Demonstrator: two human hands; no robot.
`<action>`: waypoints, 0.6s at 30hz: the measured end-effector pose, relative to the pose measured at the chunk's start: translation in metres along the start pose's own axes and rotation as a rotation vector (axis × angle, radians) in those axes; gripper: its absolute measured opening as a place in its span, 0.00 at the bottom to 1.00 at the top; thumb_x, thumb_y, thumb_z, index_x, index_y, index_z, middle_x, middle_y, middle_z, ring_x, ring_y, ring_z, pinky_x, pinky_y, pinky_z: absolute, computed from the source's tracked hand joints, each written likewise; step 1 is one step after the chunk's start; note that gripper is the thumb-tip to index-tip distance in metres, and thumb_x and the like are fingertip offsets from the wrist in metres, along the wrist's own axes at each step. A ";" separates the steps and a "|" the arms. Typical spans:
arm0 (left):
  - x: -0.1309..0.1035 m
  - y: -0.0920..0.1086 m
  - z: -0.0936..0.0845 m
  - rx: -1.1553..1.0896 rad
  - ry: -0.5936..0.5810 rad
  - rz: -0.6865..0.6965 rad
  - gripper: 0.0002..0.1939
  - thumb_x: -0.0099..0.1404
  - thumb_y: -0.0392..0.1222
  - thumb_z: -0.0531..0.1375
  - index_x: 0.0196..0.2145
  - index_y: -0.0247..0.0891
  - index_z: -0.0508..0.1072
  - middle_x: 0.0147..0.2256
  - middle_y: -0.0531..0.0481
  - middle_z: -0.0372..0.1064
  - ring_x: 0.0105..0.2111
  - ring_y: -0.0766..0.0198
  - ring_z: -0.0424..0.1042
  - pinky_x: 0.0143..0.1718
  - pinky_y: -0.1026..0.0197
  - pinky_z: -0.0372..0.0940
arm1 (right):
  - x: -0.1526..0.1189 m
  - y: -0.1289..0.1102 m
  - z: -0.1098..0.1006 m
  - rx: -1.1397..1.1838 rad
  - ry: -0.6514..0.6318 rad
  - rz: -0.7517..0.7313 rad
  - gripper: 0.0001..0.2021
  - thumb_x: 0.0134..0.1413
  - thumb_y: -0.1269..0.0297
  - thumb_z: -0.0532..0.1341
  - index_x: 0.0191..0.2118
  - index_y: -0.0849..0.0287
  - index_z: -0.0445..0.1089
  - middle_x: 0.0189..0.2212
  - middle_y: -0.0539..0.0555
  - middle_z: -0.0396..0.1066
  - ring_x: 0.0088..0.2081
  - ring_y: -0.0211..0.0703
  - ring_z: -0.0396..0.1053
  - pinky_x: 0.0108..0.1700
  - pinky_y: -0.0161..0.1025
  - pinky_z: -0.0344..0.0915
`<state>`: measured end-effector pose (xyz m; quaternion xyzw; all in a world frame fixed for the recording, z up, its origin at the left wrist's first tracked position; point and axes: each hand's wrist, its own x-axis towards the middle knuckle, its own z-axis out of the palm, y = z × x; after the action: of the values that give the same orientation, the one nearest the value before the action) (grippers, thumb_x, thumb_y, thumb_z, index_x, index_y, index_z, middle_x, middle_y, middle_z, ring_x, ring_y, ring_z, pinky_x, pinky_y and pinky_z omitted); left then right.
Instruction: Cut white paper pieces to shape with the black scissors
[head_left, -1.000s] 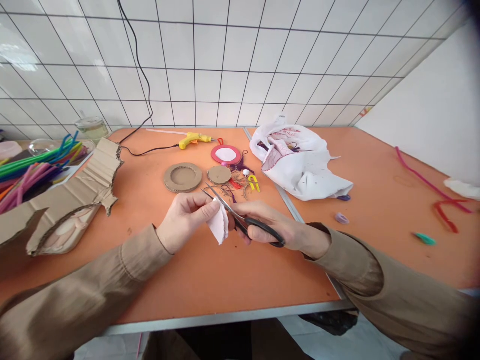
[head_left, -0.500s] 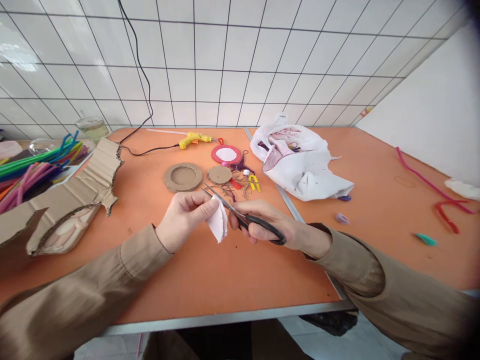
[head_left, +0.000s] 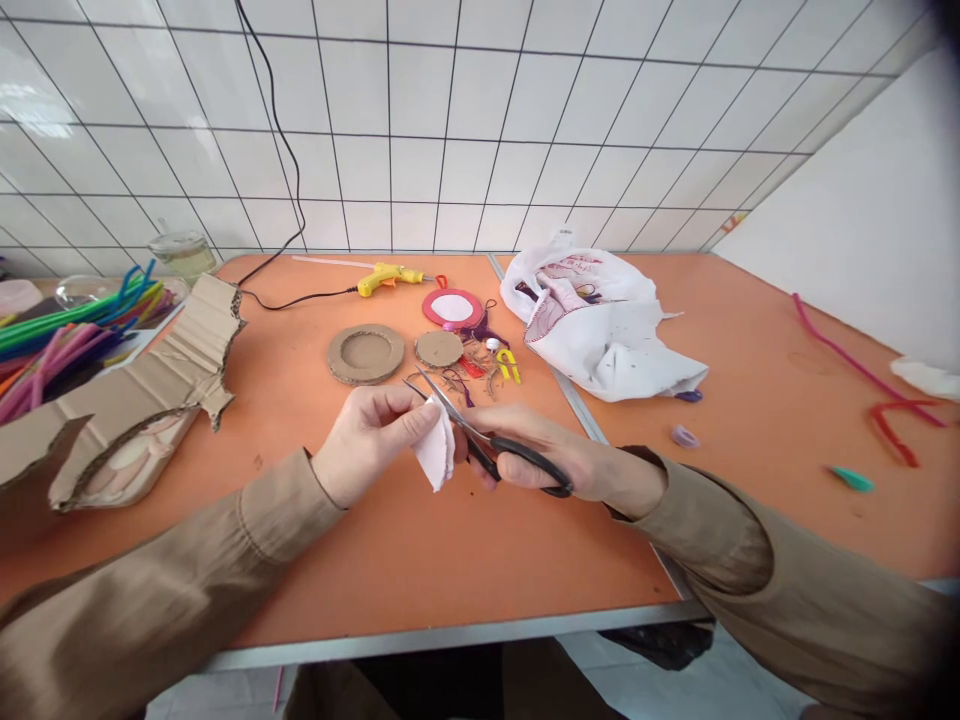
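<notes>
My left hand (head_left: 373, 437) pinches a folded piece of white paper (head_left: 435, 452) between thumb and fingers, its lower corner hanging down. In my right hand (head_left: 536, 445) is a pair of scissors (head_left: 526, 462) with black handles; the blades are slightly parted and lie against the paper's upper edge. Just beyond the hands lie a cardboard ring (head_left: 345, 372) and a small cardboard disc (head_left: 439, 349). Behind them is a pink-red disc with a white centre (head_left: 452, 308).
A yellow glue gun (head_left: 386, 280) with a black cord lies at the back. To the right sits a white plastic bag (head_left: 607, 330). Torn cardboard (head_left: 169, 345) and colourful pipe cleaners (head_left: 60, 345) crowd the left. Yarn scraps and a yellow clip (head_left: 509, 366) lie near the middle.
The scissor blades have parted a little wider, with the handles shifting slightly. My left hand keeps the paper in nearly the same place.
</notes>
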<state>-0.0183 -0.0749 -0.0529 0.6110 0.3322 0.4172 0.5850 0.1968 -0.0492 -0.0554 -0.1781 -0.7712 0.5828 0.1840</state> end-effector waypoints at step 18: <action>0.000 0.001 -0.002 -0.005 -0.032 0.017 0.23 0.70 0.48 0.58 0.19 0.34 0.73 0.19 0.46 0.73 0.23 0.62 0.73 0.31 0.59 0.68 | 0.001 -0.006 0.000 0.071 0.049 0.020 0.26 0.56 0.38 0.60 0.33 0.61 0.62 0.21 0.45 0.55 0.22 0.32 0.54 0.23 0.33 0.54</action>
<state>-0.0203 -0.0737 -0.0515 0.6190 0.3167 0.4134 0.5880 0.1957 -0.0506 -0.0501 -0.1933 -0.7434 0.6071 0.2034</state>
